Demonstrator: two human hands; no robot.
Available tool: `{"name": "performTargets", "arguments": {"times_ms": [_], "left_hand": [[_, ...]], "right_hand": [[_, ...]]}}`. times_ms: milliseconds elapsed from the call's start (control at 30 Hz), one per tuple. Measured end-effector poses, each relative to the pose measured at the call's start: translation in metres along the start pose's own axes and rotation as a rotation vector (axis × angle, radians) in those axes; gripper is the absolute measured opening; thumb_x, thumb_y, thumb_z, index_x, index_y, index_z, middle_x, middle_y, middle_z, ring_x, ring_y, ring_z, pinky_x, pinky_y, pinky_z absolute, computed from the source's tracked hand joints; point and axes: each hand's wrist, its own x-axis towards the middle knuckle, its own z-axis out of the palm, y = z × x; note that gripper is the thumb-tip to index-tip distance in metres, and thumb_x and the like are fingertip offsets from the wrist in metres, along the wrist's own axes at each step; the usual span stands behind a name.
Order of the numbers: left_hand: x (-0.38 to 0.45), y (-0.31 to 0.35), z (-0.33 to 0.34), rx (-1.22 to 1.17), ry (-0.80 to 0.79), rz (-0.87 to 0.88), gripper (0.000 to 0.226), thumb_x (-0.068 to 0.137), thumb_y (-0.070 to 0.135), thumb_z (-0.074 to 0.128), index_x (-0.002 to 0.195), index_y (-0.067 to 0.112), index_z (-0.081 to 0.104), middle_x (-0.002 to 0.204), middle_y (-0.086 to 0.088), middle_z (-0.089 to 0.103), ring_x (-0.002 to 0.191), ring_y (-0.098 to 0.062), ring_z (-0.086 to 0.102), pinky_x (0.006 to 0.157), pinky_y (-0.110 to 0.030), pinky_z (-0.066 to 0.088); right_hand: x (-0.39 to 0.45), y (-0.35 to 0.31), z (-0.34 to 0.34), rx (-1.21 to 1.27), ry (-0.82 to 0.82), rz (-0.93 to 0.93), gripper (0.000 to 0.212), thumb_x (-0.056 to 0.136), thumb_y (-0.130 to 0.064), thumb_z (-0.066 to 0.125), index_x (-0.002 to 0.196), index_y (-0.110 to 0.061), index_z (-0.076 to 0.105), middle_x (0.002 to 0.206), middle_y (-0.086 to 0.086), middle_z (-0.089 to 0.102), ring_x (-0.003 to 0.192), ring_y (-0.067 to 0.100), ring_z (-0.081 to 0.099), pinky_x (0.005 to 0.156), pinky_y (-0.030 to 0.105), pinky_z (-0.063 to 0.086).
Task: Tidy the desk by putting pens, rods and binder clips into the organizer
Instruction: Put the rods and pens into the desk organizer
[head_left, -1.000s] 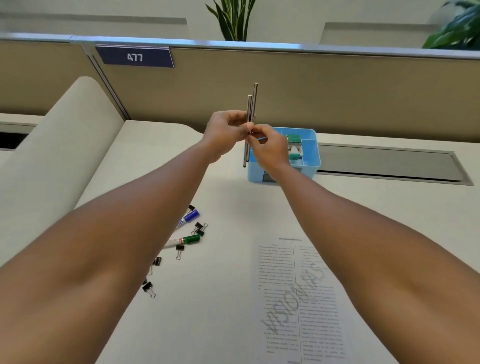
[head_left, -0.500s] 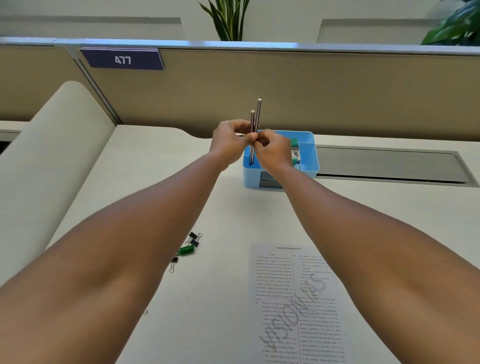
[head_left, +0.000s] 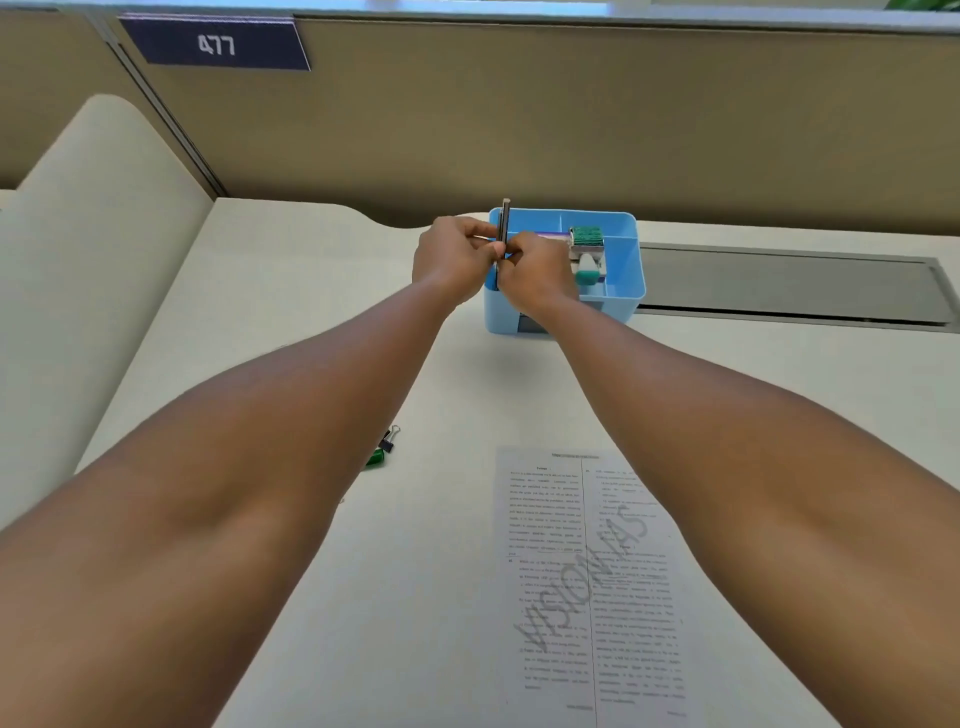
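Observation:
A light blue organizer (head_left: 626, 260) with several compartments stands at the back of the desk. My left hand (head_left: 451, 262) and my right hand (head_left: 535, 273) meet at its left end, both pinching thin metal rods (head_left: 504, 221) held upright over the left compartment. The rods' lower ends are hidden behind my hands and the organizer's wall. Green-capped items (head_left: 587, 239) lie inside the organizer. On the desk by my left forearm lie a black binder clip (head_left: 388, 440) and the green cap of a marker (head_left: 375, 459); the rest is hidden under my arm.
A printed sheet of paper (head_left: 592, 577) lies on the desk between my forearms. A grey recessed cable tray (head_left: 789, 283) runs to the right of the organizer. A tan partition (head_left: 519, 130) with a "477" label backs the desk. A rounded cream panel (head_left: 88, 249) rises at left.
The rods have come down from above the organizer into its left end, so less of them shows above my hands. The camera has tilted downward; my left arm now covers most pens and clips.

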Motion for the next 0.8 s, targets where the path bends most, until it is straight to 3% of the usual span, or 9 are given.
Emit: {"name": "performTargets", "arguments": {"times_ms": [200,400,533,800], "left_hand": [[-0.001,0.000,-0.001,0.000,0.038,-0.036,0.032,0.087,0.020,0.074,0.119,0.019,0.069,0.090,0.007,0.072,0.091,-0.012,0.070,0.088,-0.038,0.057],[-0.006,-0.007,-0.022,-0.040,0.076,-0.041,0.028,0.085,0.020,0.071,0.112,0.022,0.071,0.084,0.011,0.073,0.088,-0.012,0.071,0.086,-0.037,0.058],[-0.017,-0.020,-0.043,-0.036,0.059,-0.032,0.016,0.085,0.020,0.071,0.100,0.024,0.074,0.079,0.007,0.074,0.082,-0.010,0.073,0.082,-0.038,0.060],[-0.051,-0.064,-0.086,0.101,-0.014,-0.124,0.013,0.086,0.018,0.073,0.098,0.024,0.072,0.083,0.003,0.074,0.081,-0.009,0.072,0.081,-0.034,0.058]], "right_hand": [[-0.002,-0.001,-0.001,-0.036,-0.011,0.014,0.035,0.093,-0.011,0.055,0.128,-0.008,0.059,0.122,0.013,0.061,0.108,0.024,0.057,0.079,0.027,0.045],[-0.009,-0.007,-0.002,-0.037,0.105,-0.036,0.022,0.093,-0.008,0.049,0.107,-0.002,0.064,0.102,0.016,0.065,0.093,0.026,0.060,0.077,0.038,0.050],[-0.022,-0.016,0.012,0.021,0.129,-0.143,0.023,0.091,-0.010,0.052,0.108,-0.004,0.066,0.099,0.013,0.068,0.090,0.024,0.061,0.073,0.031,0.051],[-0.063,-0.030,0.050,0.080,-0.150,-0.191,0.023,0.091,-0.015,0.059,0.111,-0.009,0.069,0.104,0.008,0.071,0.093,0.020,0.064,0.083,0.034,0.055]]}}
